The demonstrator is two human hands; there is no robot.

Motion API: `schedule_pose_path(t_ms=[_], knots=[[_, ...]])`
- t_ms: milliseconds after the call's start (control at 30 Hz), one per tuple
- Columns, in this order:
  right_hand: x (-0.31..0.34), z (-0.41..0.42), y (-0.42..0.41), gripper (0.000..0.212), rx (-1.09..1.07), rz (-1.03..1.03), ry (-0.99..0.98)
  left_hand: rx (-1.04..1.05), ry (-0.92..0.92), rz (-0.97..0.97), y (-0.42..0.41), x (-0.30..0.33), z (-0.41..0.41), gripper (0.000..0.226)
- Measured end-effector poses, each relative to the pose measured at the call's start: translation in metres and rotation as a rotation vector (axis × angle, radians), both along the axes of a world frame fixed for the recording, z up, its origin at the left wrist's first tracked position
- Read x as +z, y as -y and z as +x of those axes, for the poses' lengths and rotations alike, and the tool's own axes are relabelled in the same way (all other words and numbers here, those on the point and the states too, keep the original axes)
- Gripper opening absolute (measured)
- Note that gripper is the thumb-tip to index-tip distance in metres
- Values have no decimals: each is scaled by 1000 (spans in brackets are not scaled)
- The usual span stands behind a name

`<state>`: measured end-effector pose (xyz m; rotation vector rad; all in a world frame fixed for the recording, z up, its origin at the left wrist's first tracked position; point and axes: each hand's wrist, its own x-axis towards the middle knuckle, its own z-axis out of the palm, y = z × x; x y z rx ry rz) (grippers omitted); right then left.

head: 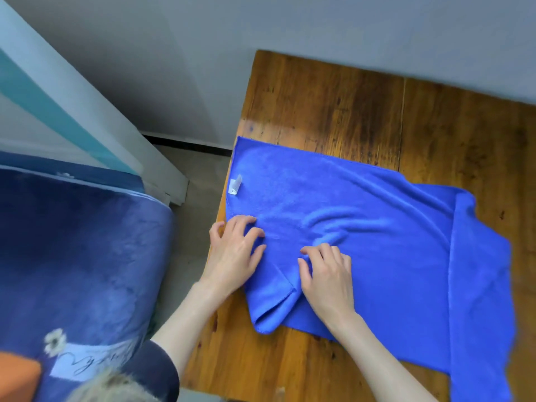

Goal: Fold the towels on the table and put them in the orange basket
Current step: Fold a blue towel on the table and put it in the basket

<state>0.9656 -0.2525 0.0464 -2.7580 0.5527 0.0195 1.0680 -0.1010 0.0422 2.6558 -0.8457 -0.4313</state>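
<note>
**A:** Honestly, where would you grab it? Left hand [235, 250] and right hand [326, 274] both rest on the blue microfiber towel [362, 227], fingers bent, pressing it, not clearly pinching.

**B:** Probably soft, light and floppy. It's on the wooden table [333, 105], one corner tucked under. I'd pinch corners near the white tag [235, 184].

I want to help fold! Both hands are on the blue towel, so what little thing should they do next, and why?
Probably slide both hands outward to smooth the blue towel. Wrinkles bunch up by the right hand, and a flap near the left hand lies crooked. Both hands rest on the cloth with fingers bent, on the wooden table. A flat towel should fold more neatly.
</note>
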Motion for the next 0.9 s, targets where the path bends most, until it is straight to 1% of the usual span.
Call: schedule_pose_path(t_ms=[67,133,200,267,367,400,467,567,700,767,833,867,900], knots=[[2,-2,-6,23,-12,53,2,10,21,-11,-13,-1,3,11],[2,-2,-9,27,-4,33,-11,17,39,3,-23,-3,6,19],[3,-1,-11,34,29,1,-67,46,63,30,-30,-3,10,29],[2,-3,-14,44,64,-75,-142,89,65,52,-37,-2,13,38],[3,-6,-20,65,104,-123,-283,107,20,102,-47,-2,19,50],[4,-7,-23,70,112,-127,-307,105,-1,120,-51,-3,21,53],[6,-7,-30,73,145,-142,-305,101,-39,147,-58,-5,23,55],[11,-7,-49,66,208,-123,-283,118,-55,138,-66,-10,19,44],[10,-7,-73,50,284,-19,-170,256,-80,131,-80,-12,9,33],[7,-7,-83,44,375,90,-151,312,-114,137,-88,-12,7,27],[3,-5,-89,35,488,252,-194,358,-108,99,-93,-11,4,19],[2,-5,-90,32,533,299,-212,372,-91,71,-94,-10,2,17],[1,-6,-90,29,554,305,-207,379,-72,41,-92,-8,-1,18]])
